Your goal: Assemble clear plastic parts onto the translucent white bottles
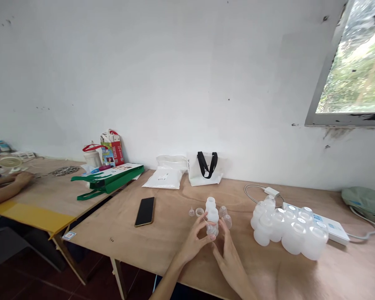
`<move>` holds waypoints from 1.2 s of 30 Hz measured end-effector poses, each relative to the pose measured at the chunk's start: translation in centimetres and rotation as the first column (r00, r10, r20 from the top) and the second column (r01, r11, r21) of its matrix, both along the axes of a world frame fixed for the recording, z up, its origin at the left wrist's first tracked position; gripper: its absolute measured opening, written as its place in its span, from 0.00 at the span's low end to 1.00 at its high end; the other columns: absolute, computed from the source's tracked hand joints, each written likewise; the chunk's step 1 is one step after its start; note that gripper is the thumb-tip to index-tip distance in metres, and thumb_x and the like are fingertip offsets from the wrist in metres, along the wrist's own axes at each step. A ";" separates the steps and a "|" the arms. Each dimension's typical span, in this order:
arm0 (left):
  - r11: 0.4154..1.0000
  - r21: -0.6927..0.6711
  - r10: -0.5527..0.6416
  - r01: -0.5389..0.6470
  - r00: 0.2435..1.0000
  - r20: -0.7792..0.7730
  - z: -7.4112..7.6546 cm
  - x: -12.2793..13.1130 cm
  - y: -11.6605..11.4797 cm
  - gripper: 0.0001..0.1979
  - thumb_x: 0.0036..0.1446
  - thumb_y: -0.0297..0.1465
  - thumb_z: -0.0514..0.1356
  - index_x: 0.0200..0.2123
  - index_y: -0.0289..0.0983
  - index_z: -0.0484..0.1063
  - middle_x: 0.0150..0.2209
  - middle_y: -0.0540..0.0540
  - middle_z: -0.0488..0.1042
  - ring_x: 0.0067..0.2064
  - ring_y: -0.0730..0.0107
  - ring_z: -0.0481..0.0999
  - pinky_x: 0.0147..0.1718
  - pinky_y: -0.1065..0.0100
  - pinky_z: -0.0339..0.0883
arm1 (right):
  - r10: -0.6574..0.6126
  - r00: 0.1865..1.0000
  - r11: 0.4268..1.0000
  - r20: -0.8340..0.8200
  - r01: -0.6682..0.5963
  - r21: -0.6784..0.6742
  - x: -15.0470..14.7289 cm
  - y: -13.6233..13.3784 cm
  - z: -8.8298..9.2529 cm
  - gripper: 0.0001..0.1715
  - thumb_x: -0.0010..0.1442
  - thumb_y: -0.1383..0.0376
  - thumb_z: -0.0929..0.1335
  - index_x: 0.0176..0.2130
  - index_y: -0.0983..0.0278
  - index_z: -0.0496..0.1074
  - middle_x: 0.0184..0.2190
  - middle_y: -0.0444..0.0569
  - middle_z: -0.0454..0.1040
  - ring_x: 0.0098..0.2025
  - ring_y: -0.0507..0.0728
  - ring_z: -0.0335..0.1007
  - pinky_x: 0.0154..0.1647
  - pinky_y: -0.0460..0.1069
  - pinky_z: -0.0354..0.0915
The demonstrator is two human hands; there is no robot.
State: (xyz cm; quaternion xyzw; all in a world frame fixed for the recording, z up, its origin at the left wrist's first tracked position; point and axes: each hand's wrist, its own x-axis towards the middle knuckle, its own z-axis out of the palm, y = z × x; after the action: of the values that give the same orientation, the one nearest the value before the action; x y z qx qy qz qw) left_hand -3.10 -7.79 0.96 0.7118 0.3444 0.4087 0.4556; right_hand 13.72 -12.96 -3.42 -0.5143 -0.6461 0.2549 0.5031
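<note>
In the head view, several small frosted plastic bottles [212,215] stand close together in a short row on the wooden table. The nearest plastic piece in that row, a clear bottle [212,229], is between my two hands. My left hand [193,241] curls its thumb and fingers round its left side. My right hand [227,252] is beside its right side, fingers stretched and thumb apart. Left of the row lie a clear bottle nipple [191,211] and a ring [199,212]. Clear domed caps [227,221] sit just beyond my right fingertips.
A cluster of larger frosted bottles [298,237] stands right, before a white power strip [334,230] with cables. A phone [145,211] lies left. White packages [165,177] and a white bag [206,177] line the wall. Another person's arm [11,187] rests on the left table.
</note>
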 end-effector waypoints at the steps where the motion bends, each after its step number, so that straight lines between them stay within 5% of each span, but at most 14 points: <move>1: 1.000 -0.006 -0.013 0.013 1.000 -0.014 0.1 0.0 -0.1 0.22 0.58 0.49 0.69 0.51 0.47 0.81 0.75 0.45 0.53 0.76 0.43 0.49 0.73 0.44 0.43 | 0.002 1.000 1.000 -0.022 -0.003 -0.018 0.1 0.1 -0.1 0.41 0.72 0.55 0.62 0.75 0.54 0.42 0.77 0.51 0.46 0.78 0.61 0.43 0.75 0.64 0.51; 5: 0.992 -0.035 -0.120 0.118 0.991 -0.055 0.7 0.2 -0.5 0.23 0.55 0.51 0.70 0.50 0.46 0.82 0.77 0.47 0.48 0.76 0.42 0.46 0.73 0.46 0.43 | 0.038 0.990 0.993 -0.133 -0.052 -0.104 0.4 0.4 -0.3 0.46 0.70 0.49 0.64 0.75 0.54 0.39 0.77 0.54 0.46 0.76 0.62 0.50 0.74 0.63 0.53; 11: 0.989 -0.022 -0.149 0.149 0.989 0.005 1.2 0.2 -0.8 0.23 0.53 0.51 0.72 0.48 0.44 0.83 0.67 0.41 0.64 0.70 0.45 0.60 0.71 0.48 0.51 | 0.103 0.966 0.987 -0.236 -0.128 -0.092 0.6 0.5 0.4 0.44 0.69 0.46 0.66 0.73 0.54 0.46 0.72 0.55 0.60 0.70 0.62 0.62 0.69 0.58 0.62; 15: 0.984 -0.012 -0.177 0.177 0.983 0.048 1.2 0.2 -0.8 0.24 0.52 0.51 0.72 0.47 0.43 0.83 0.65 0.41 0.65 0.68 0.45 0.63 0.71 0.48 0.51 | 0.117 0.971 0.989 -0.207 -0.134 -0.070 0.6 0.3 0.8 0.40 0.68 0.47 0.67 0.71 0.54 0.53 0.71 0.52 0.63 0.69 0.62 0.63 0.69 0.59 0.62; 23: 0.992 0.009 -0.124 0.125 0.966 0.227 1.2 1.0 -1.2 0.28 0.53 0.55 0.70 0.49 0.41 0.82 0.67 0.39 0.66 0.68 0.42 0.65 0.67 0.49 0.59 | 0.051 0.982 0.992 -0.184 -0.071 -0.103 0.0 -0.4 1.8 0.36 0.68 0.46 0.67 0.69 0.53 0.59 0.67 0.51 0.70 0.67 0.64 0.68 0.65 0.60 0.68; 36: 0.996 -0.056 0.075 -0.062 0.964 0.254 2.3 1.6 -2.7 0.24 0.67 0.52 0.58 0.55 0.41 0.70 0.56 0.42 0.76 0.54 0.57 0.77 0.56 0.56 0.71 | 0.075 0.986 0.997 -0.149 -0.076 0.001 0.1 -0.6 2.5 0.23 0.68 0.53 0.67 0.60 0.51 0.69 0.57 0.47 0.77 0.58 0.67 0.75 0.56 0.62 0.74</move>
State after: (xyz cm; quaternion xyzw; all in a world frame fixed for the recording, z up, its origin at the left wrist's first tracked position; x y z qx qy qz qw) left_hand -1.51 -10.50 3.24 0.6299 0.3167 0.5045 0.4985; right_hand 13.79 -13.56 -0.88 -0.4700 -0.6252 0.3130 0.5387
